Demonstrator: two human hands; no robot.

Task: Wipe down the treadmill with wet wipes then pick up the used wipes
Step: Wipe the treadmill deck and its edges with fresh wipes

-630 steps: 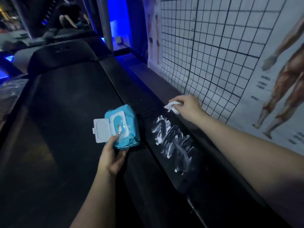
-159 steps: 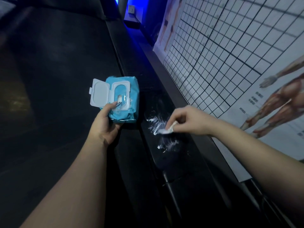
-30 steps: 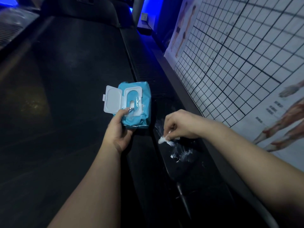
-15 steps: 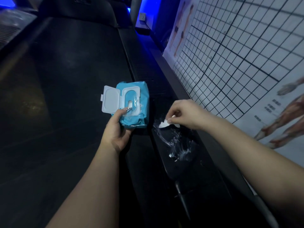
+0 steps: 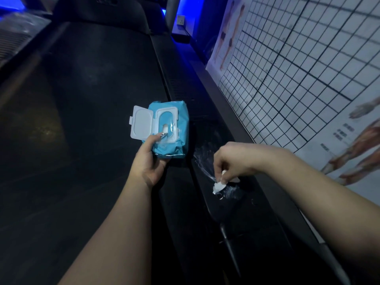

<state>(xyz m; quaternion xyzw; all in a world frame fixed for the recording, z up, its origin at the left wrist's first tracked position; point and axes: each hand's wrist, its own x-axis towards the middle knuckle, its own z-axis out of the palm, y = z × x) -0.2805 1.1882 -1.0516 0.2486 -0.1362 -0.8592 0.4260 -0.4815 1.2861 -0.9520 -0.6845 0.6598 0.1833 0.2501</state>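
right hand [image 5: 232,160] grip: pinches small crumpled white wet wipe [image 5: 219,185] | wipe on black treadmill side rail [image 5: 246,223], right of blue wipe pack [image 5: 181,114] | left hand [image 5: 148,163] grip: holds pack

A white grid chart [image 5: 298,64] with body figures covers the right wall; blue light [image 5: 185,7] glows beyond, around a wall socket [image 5: 181,18].

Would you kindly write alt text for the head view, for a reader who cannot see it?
A person's right hand presses a crumpled white wipe on the treadmill's black side rail, beside wet streaks, while the left hand holds a blue wipes pack with its lid open.
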